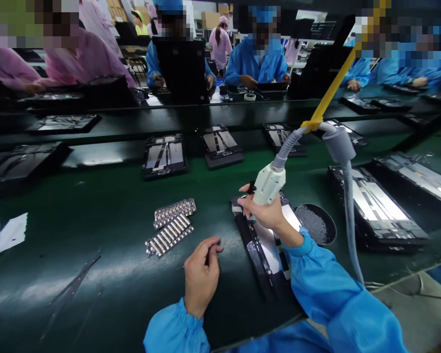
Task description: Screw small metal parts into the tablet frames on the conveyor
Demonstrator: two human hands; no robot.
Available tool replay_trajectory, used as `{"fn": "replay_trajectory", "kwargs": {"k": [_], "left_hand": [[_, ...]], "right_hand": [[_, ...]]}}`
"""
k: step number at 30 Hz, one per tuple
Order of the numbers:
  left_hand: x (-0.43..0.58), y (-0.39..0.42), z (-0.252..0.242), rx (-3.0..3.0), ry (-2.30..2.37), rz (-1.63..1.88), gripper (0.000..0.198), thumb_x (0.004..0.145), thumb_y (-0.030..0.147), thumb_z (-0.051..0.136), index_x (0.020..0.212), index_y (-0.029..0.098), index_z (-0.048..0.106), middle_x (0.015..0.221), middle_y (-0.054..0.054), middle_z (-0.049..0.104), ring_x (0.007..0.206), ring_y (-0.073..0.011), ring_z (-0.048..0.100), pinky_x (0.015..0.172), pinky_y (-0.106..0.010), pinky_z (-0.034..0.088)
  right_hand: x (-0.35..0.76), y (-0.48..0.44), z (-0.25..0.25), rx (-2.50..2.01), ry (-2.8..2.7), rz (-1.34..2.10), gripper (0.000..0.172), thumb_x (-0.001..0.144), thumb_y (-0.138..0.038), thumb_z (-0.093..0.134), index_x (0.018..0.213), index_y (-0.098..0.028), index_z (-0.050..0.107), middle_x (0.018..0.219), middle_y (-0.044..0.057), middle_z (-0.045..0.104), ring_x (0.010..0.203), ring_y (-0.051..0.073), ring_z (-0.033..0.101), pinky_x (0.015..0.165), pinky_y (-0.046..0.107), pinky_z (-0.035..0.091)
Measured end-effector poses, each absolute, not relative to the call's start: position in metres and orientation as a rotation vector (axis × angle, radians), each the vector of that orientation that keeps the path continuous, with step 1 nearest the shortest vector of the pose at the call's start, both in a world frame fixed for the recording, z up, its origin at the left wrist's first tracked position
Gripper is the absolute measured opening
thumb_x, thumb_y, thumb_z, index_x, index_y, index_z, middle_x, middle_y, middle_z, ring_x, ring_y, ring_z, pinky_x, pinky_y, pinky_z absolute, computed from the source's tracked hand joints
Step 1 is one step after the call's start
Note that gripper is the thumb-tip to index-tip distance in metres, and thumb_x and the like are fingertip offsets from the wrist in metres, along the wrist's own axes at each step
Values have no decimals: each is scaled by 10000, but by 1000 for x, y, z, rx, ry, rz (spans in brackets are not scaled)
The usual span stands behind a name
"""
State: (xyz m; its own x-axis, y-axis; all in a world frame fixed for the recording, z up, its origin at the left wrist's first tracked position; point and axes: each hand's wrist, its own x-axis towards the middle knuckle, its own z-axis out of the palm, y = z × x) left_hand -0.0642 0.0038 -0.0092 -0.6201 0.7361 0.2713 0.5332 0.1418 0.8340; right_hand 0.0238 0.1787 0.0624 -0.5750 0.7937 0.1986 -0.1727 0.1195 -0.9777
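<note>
A long dark green belt (95, 211), smooth with a dull sheen, runs across a factory line. Other people in blue and pink smocks sit at its far side.

The right hand (266, 215) is wrapped around a cream plastic power screwdriver (269, 184) with a blocky, angular body. A ribbed grey hose (288, 147) leaves the tool's upper end, and a yellow cord (334, 83) rises from there. The tool's long axis slants from upper right down to lower left. Its lower end points at the open device (268, 250) beneath, and the tip is hidden behind the fingers.

The device is a flat, dark rectangular chassis with a pale, shiny metal panel inside. It lies on the belt just in front of the person, with its long axis running away from them and leaning slightly left.

The left hand (200, 277) rests on the belt beside the device. Its fingers are curled in and the thumb meets the forefinger; whether it pinches anything cannot be told.

Two ridged component strips (169, 235) lie to the left. A round black dish (316, 224) of tiny grainy screws sits to the right.
</note>
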Motion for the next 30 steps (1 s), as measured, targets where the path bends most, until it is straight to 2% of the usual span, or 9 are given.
{"fn": "replay_trajectory", "kwargs": {"k": [4, 8, 12, 17, 21, 23, 25, 27, 30], "left_hand": [[-49, 0, 0, 1629, 2197, 1454, 262, 882, 119, 424, 932, 185, 673, 997, -50, 717, 925, -156, 685, 845, -300, 565], [-3, 3, 6, 1996, 1857, 1413, 307, 853, 65, 423, 1040, 170, 642, 995, -68, 722, 936, -153, 675, 854, -294, 559], [44, 15, -4, 2266, 1563, 1262, 229, 874, 258, 517, 1035, 145, 636, 1001, -99, 718, 1043, -223, 646, 983, -419, 504], [46, 19, -17, 2363, 1830, 1088, 370, 891, 167, 479, 1247, 91, 542, 1242, -151, 636, 1211, -237, 562, 1016, -405, 499], [11, 3, -15, 2514, 1822, 1016, 343, 878, 153, 469, 1188, 46, 568, 1203, -176, 653, 1171, -251, 592, 987, -427, 523], [-6, -6, -13, 2546, 1812, 993, 353, 864, 148, 478, 1191, 46, 562, 1188, -177, 660, 1181, -244, 586, 996, -427, 515], [-16, -12, -14, 2578, 1800, 976, 380, 852, 140, 497, 1220, 57, 543, 1188, -169, 662, 1211, -238, 563, 1010, -423, 502], [-18, -14, -16, 2601, 1805, 968, 401, 855, 175, 535, 1242, 69, 527, 1189, -169, 661, 1227, -246, 549, 1015, -435, 494], [-14, -13, -17, 2565, 1837, 972, 475, 864, 293, 581, 1288, 99, 493, 1192, -181, 657, 1228, -265, 546, 1020, -461, 481]], "right_hand": [[24, 175, 63, -613, -1662, 1554, 216, 676, -252, 715, 826, -175, 579, 455, -75, 529, 383, 101, 511, 427, 251, 452], [26, 172, 61, -618, -1690, 1539, 210, 675, -263, 718, 807, -181, 577, 473, -70, 523, 400, 99, 503, 435, 253, 449], [23, 171, 58, -611, -1682, 1523, 201, 678, -256, 712, 814, -175, 587, 480, -69, 519, 397, 94, 493, 427, 247, 437], [27, 171, 76, -567, -1620, 1548, 274, 675, -279, 726, 896, -169, 608, 456, -73, 530, 380, 103, 501, 428, 253, 456], [74, 177, 99, -465, -1498, 1674, 365, 664, -304, 773, 972, -194, 611, 469, -58, 558, 400, 131, 540, 456, 281, 493], [113, 178, 99, -405, -1489, 1816, 356, 672, -307, 783, 986, -223, 639, 520, -14, 604, 482, 172, 615, 588, 364, 546], [152, 172, 90, -348, -1511, 1914, 320, 676, -373, 780, 948, -229, 694, 686, 106, 676, 733, 268, 703, 775, 475, 515], [183, 160, 75, -431, -1535, 1887, 362, 615, -476, 798, 850, -208, 734, 820, 239, 688, 1004, 363, 662, 863, 533, 428], [207, 140, 50, -626, -1523, 1822, 471, 558, -668, 723, 726, -229, 756, 960, 342, 665, 1102, 393, 610, 926, 566, 321]]}}
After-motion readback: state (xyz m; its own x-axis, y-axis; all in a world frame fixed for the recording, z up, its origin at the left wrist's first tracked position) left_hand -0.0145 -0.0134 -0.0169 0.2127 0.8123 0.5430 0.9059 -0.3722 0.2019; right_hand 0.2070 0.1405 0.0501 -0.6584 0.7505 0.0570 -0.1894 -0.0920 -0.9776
